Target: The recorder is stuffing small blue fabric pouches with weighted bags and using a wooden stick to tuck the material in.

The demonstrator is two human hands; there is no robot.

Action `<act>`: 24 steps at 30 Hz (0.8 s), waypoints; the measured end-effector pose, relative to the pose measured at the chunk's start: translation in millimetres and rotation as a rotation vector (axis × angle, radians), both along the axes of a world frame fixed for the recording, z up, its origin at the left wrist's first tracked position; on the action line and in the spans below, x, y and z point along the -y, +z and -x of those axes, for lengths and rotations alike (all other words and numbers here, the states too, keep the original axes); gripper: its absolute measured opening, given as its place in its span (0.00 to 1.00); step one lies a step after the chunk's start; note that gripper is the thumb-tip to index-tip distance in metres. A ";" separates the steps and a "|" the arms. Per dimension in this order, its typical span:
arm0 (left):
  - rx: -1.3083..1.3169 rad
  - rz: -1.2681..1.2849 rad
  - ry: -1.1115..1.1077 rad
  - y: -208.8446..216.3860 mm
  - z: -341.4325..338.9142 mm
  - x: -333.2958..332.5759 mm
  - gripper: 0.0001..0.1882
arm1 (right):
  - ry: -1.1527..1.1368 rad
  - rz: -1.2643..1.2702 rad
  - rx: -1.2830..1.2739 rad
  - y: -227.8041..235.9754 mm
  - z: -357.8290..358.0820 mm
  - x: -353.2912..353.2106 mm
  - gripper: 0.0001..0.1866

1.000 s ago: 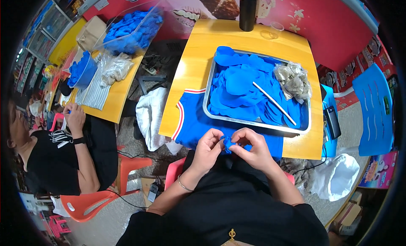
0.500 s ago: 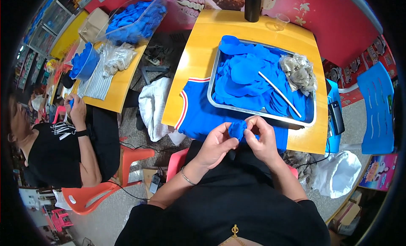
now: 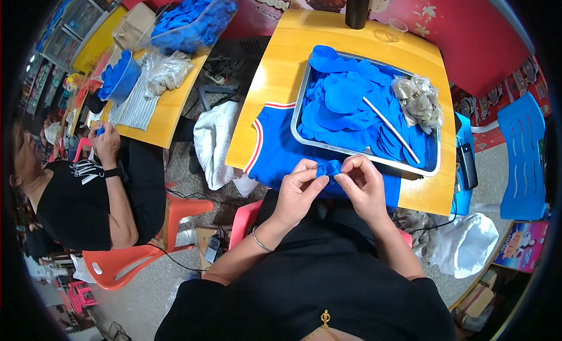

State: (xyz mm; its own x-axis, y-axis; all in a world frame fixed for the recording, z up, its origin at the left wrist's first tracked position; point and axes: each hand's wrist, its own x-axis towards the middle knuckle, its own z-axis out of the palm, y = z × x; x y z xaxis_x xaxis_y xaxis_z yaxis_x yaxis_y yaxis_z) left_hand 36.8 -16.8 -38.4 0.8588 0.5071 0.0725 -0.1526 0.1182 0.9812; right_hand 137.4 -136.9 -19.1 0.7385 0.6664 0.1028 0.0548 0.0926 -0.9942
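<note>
A small crumpled piece of blue cloth (image 3: 329,167) is pinched between my two hands, just in front of the table's near edge. My left hand (image 3: 300,188) grips its left side between thumb and fingers; my right hand (image 3: 361,184) holds its right side the same way. Under and beyond them lies a blue garment (image 3: 273,143) with red and white trim. On it and the table rests a metal tray (image 3: 439,159) heaped with round blue cloth pieces (image 3: 342,95). A thin white stick (image 3: 391,130) and a clear bag of small brownish items (image 3: 418,101) lie on the heap.
A dark cylinder (image 3: 357,8) and a clear plastic cup (image 3: 397,28) stand at the yellow table's (image 3: 281,54) far end. A co-worker (image 3: 76,194) sits at left by another table with a blue bowl (image 3: 122,86). Blue chairs (image 3: 521,159) and a white sack (image 3: 465,244) are at right.
My fingers have shifted on the blue cloth piece, and it now spans level between both hands. My right hand has dropped slightly. The whole view has tilted a little.
</note>
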 end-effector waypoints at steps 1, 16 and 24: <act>-0.018 0.120 -0.053 0.3 1.0 -1.0 0.06 | 0.020 0.034 -0.042 -0.8 -2.1 0.7 0.07; 0.124 0.282 -0.114 -7.8 15.3 -3.3 0.08 | -0.025 0.202 0.388 -29.2 1.7 -1.0 0.03; 0.139 -0.271 0.141 2.1 13.1 -4.4 0.20 | 0.010 0.147 0.488 -11.2 1.5 -9.1 0.03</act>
